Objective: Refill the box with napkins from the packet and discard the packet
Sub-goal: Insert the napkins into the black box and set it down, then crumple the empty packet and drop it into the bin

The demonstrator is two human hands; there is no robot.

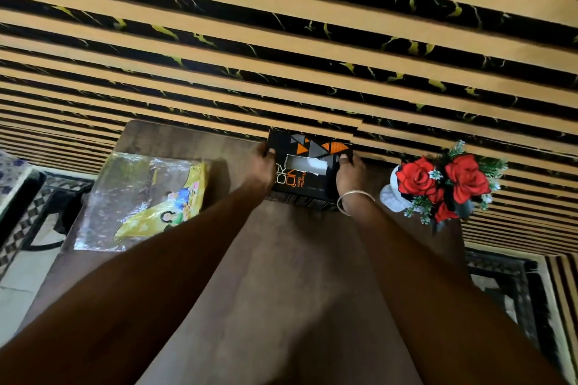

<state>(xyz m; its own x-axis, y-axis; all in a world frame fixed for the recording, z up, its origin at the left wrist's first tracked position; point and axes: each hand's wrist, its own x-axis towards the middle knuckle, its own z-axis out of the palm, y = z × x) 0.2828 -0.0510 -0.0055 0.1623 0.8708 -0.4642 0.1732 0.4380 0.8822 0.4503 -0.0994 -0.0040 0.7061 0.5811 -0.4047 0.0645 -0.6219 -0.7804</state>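
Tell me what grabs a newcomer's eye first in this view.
The bold tan-and-black striped wall fills the upper half behind the dark wooden table. At the table's far edge, the left hand and right hand grip the ends of a black tissue box with orange triangles. Bright red artificial roses in a white vase stand right of it; a shiny yellow plastic packet lies left.

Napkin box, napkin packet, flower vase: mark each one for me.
napkin box (312,150): head view, on its black top panel near the orange triangles.
napkin packet (140,197): head view, middle of the plastic wrapper.
flower vase (391,197): head view, on its white body below the red roses.
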